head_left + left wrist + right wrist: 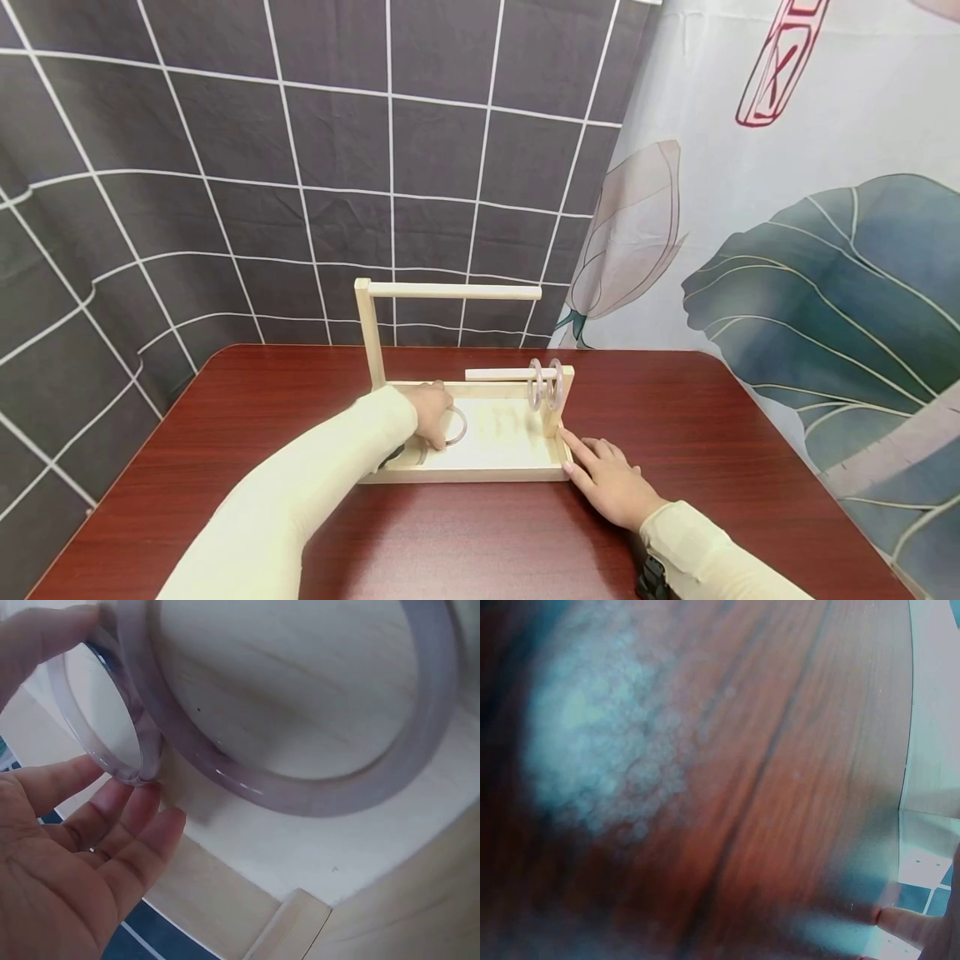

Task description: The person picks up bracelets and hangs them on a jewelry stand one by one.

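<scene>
My left hand (432, 414) reaches into a shallow pale wooden tray (472, 476) and pinches a translucent lilac bangle (81, 746) between thumb and fingertips. A second lilac bangle (315, 799) lies in the tray nearer the wrist, partly hidden by the forearm in the head view. On the short lower peg (495, 375) at the tray's right end hang two more bangles (560, 387), side by side. My right hand (617, 486) rests at the tray's right end, fingers extended and fingertips touching its edge.
A tall post (371, 342) at the tray's left carries a long upper bar (457, 291) pointing right. The tray stands on a reddish-brown table (465, 542). Behind are a grey gridded curtain (337, 150) and a flower-printed curtain (697, 100).
</scene>
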A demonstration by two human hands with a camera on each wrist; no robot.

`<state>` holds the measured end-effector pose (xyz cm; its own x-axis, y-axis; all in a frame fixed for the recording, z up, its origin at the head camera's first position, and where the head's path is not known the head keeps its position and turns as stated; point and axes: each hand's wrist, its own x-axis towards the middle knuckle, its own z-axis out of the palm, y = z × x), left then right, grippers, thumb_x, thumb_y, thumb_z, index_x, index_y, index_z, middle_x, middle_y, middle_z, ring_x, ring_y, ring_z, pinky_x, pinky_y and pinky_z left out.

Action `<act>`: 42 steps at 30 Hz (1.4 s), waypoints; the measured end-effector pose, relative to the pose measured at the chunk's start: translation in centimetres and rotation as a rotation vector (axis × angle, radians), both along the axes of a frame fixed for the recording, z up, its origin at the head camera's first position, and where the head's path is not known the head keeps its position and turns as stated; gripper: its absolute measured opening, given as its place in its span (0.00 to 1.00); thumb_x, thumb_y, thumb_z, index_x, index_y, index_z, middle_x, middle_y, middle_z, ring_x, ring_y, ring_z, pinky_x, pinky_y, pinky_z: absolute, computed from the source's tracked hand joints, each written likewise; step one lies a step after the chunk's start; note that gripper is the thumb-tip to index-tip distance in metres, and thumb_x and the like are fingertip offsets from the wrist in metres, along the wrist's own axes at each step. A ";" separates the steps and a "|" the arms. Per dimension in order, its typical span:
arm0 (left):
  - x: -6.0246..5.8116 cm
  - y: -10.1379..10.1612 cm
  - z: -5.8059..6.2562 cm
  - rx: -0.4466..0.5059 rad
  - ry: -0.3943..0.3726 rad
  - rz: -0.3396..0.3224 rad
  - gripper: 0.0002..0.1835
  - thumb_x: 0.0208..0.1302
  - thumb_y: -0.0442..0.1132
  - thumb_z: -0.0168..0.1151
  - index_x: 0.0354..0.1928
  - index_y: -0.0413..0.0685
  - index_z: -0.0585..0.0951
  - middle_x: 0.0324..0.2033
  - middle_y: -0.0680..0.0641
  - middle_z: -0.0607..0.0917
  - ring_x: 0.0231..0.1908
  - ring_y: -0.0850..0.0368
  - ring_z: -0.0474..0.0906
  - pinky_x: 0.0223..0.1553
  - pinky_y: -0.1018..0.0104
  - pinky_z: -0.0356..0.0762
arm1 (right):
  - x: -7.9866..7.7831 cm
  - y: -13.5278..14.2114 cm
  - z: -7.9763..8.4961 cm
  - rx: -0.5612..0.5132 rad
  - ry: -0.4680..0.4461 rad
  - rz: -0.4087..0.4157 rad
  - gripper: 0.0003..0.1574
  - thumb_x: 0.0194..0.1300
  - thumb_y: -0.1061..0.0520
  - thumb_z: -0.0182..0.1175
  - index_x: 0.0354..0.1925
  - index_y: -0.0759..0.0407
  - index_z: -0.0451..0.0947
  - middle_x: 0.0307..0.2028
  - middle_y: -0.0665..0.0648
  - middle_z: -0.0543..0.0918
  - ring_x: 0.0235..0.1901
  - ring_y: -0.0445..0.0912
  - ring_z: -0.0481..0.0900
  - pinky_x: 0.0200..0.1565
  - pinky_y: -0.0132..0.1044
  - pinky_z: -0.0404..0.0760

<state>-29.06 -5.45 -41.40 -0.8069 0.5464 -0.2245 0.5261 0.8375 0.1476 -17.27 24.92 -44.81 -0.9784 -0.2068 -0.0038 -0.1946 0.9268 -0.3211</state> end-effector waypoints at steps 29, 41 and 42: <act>-0.1 -0.9 -0.1 0.109 0.049 -0.032 0.46 0.31 0.37 0.76 0.62 0.43 0.70 0.47 0.45 0.67 0.48 0.51 0.64 0.44 0.65 0.73 | 0.1 0.0 0.1 -0.011 -0.017 -0.002 0.34 0.73 0.35 0.42 0.73 0.37 0.56 0.61 0.60 0.70 0.65 0.61 0.62 0.48 0.79 0.61; 0.9 -1.4 1.2 0.200 0.048 -0.023 0.47 0.35 0.31 0.74 0.64 0.41 0.67 0.57 0.40 0.65 0.54 0.46 0.61 0.48 0.61 0.73 | 0.2 -0.1 0.2 -0.008 -0.029 -0.008 0.34 0.73 0.35 0.42 0.73 0.37 0.56 0.62 0.61 0.69 0.65 0.62 0.62 0.47 0.79 0.61; 0.8 -1.6 1.2 0.208 0.051 -0.024 0.47 0.35 0.30 0.74 0.64 0.41 0.67 0.56 0.40 0.65 0.54 0.46 0.61 0.48 0.60 0.73 | 0.2 -0.1 0.2 -0.008 -0.028 -0.008 0.34 0.73 0.35 0.42 0.73 0.37 0.56 0.62 0.61 0.69 0.65 0.62 0.62 0.47 0.79 0.62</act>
<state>-28.24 -7.00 -40.21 -0.8003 0.5962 -0.0642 0.5570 0.7787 0.2886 -17.11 24.80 -44.57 -0.9795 -0.1992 -0.0301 -0.1780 0.9258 -0.3334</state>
